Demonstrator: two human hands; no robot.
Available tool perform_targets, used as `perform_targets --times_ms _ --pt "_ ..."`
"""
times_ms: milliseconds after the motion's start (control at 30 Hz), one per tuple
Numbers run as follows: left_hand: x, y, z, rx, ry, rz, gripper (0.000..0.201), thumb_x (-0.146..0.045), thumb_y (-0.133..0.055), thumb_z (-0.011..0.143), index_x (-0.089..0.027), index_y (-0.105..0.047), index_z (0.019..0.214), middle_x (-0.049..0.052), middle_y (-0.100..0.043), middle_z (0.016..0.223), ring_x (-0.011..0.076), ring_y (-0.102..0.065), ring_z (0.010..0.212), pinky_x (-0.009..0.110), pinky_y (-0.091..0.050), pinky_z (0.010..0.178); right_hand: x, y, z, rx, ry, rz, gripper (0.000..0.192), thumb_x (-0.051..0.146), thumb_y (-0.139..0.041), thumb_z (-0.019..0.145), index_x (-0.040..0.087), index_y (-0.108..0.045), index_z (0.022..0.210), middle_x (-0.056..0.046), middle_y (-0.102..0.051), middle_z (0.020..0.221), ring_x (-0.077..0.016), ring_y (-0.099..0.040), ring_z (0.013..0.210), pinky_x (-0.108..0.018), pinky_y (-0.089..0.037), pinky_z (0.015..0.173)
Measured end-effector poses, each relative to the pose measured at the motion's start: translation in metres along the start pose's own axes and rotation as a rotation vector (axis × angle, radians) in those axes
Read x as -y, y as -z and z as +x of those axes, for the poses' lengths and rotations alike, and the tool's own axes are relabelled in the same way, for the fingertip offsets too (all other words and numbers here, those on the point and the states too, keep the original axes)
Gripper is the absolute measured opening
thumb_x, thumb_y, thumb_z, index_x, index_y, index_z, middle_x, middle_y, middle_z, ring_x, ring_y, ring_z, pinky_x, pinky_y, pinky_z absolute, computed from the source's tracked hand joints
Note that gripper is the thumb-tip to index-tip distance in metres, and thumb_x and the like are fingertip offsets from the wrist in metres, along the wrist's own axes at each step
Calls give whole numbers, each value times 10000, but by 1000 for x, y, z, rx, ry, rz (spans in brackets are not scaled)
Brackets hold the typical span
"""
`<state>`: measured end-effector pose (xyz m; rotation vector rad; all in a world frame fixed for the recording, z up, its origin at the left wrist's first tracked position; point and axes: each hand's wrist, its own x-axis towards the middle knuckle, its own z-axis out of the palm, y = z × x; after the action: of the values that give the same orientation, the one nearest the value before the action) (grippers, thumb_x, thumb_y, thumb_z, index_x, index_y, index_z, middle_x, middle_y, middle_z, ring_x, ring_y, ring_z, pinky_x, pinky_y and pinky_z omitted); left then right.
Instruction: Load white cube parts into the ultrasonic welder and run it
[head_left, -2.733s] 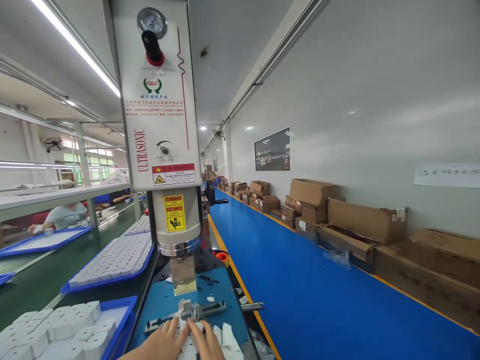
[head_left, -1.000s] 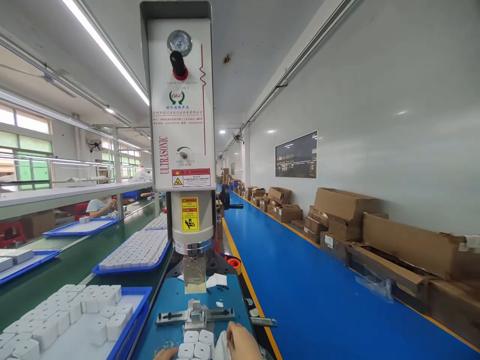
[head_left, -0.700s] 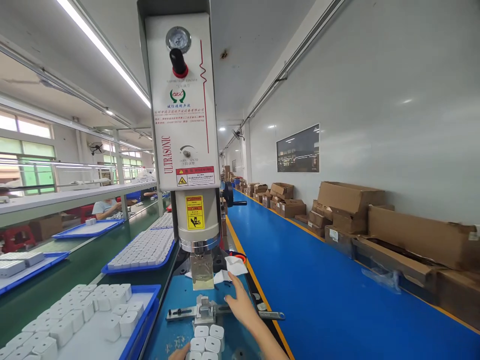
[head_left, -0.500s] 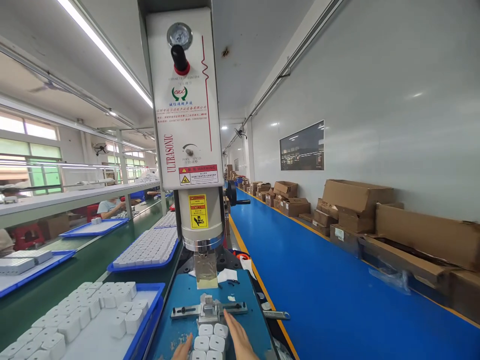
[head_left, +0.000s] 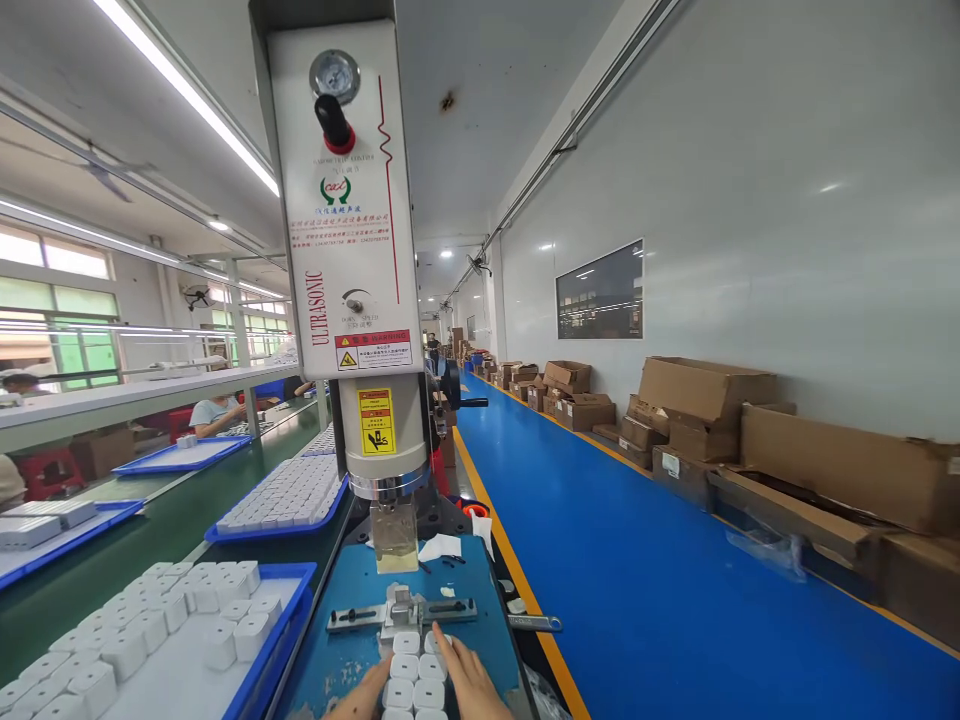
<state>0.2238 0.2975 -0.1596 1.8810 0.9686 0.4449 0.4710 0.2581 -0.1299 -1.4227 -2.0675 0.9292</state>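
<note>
Hands back at 6 o'clock: my right hand [head_left: 469,680] (off that paper now) and left hand [head_left: 367,695] flank the white adapters [head_left: 412,680], fingers open, on the blue tabletop [head_left: 352,660].

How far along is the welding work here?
Looks done: nothing confirmable. In hand: left hand and right hand flank small white plastic cubes lined up before the metal fixture; the horn is raised. Left: the blue tray of white cubes.
</note>
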Motion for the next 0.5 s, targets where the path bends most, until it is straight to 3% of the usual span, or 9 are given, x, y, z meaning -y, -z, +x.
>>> perform_targets --times_ms 67,233,367,500 --pt "-4 -7 12 19 31 10 1064 -519 -750 577 -277 -207 1459 155 -329 1483 291 -584 1032 384 -495 867 -3 11 -9 3 -14 -1 1037 383 -743 623 290 -166 1479 -150 -290 1497 -411 -227 1375 -535 -235 1095" --pt "-32 -32 38 83 13 -8 1144 -416 -772 531 -248 -143 1472 151 -427 1405 318 -533 1097 415 -472 903 -17 32 -31 -74 18 -12 1100 445 -788 541 269 -228 1470 -120 -290 1502 -351 -221 1393 -440 -259 1111" --pt "-53 -45 41 50 -76 15 1058 -261 -701 556 -235 -163 1467 133 -463 1371 267 -557 1033 427 -466 916 -23 39 -47 -96 8 -22 1111 300 -735 589 284 -84 1490 -84 -169 1550 -275 -180 1417 -391 -262 1116" --pt "-59 -49 32 -8 -55 59 1065 -113 -611 513 -219 -150 1467 130 -478 1355 201 -583 920 379 -498 857 -20 37 -54 -110 13 -14 1227 204 -740 541 244 36 1490 -118 -70 1562 -263 -116 1431 -409 -194 1146"
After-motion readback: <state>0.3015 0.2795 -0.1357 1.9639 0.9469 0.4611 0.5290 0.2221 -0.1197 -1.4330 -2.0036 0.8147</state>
